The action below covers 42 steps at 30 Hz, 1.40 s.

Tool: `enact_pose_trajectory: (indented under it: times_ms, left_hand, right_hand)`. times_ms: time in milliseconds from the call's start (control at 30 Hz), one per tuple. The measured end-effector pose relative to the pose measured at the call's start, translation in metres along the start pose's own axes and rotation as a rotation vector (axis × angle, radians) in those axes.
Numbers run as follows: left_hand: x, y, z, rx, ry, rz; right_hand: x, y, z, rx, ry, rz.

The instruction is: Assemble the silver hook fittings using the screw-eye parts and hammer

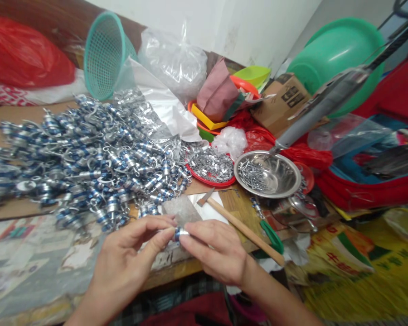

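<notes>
A small blue and silver metal piece (pixel 180 233) is held between both hands, low in the middle of the view. My left hand (pixel 132 253) pinches its left end between thumb and fingers. On the other end, the fingers of my right hand (pixel 217 246) are closed. Just beyond the hands lies a grey block (pixel 182 209), partly covered by them. A big heap of similar blue and silver pieces (pixel 112 203) spreads over the left side of the table.
A hammer (pixel 245 228) lies right of my right hand. Behind stand a red tray (pixel 221 183) of small metal parts and a steel bowl (pixel 290 179) of pins. A grey tool (pixel 319 104) hangs over the bowl. A green basket (pixel 105 54) stands at the back left.
</notes>
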<state>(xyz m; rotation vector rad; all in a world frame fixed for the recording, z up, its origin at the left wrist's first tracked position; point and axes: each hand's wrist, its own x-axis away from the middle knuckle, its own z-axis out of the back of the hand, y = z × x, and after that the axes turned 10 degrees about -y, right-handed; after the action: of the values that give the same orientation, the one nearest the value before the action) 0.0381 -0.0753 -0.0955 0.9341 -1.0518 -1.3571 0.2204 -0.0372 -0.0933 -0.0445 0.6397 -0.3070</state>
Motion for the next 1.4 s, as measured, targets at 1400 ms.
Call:
enact_pose_trajectory:
  times_ms: [1400]
  left_hand:
    - [-0.025, -0.034, 0.001, 0.734, -0.343, 0.249]
  right_hand:
    - [-0.018, 0.124, -0.013, 0.049, -0.462, -0.779]
